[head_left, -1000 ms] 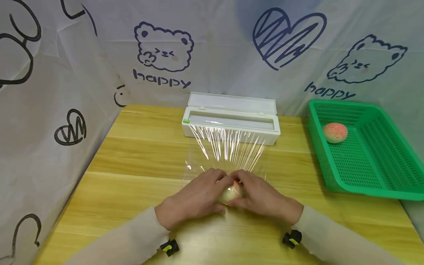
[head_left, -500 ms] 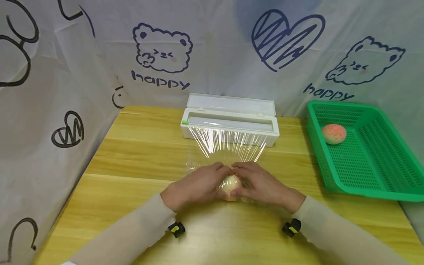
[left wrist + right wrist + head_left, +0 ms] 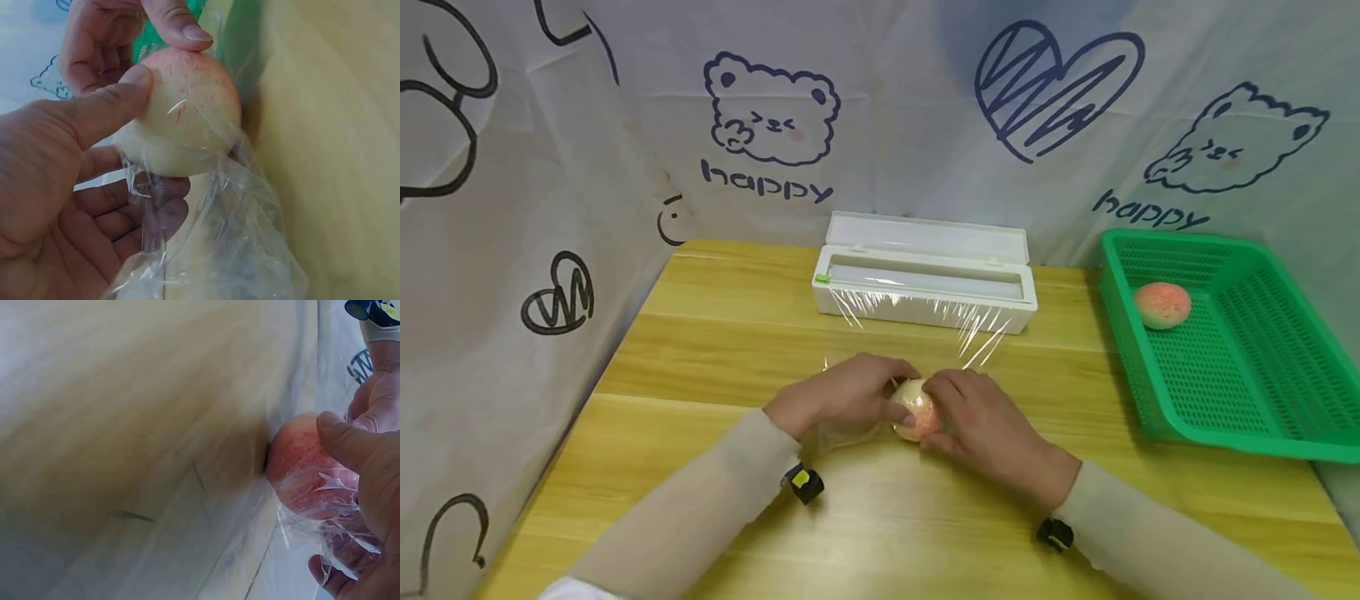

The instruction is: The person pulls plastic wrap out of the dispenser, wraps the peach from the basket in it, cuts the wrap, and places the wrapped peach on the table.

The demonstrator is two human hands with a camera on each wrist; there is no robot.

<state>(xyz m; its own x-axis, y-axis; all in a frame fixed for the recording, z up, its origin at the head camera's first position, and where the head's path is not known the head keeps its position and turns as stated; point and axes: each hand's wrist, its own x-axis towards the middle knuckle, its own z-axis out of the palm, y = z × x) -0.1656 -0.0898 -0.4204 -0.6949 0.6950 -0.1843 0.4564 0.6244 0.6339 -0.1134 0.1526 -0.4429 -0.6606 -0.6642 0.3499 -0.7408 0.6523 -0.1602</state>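
Note:
A pale yellow and pink peach is held between both hands just above the table, with clear cling film over part of it and bunched beneath. My left hand grips its left side, thumb pressed on the front in the left wrist view. My right hand holds the right side, its thumb on the pink skin in the right wrist view. From the film, creased strands run back to a white cling film dispenser, whose lid stands up and whose roll shows inside.
At the right, a green plastic basket holds another pink peach. A white cloth with drawn bears and hearts hangs behind the wooden table. A small green slider sits at the dispenser's left end.
The peach has turned and shows more pink at the front. Both hands have shifted their hold around it. The film between peach and dispenser looks slacker, with fewer bright creases.

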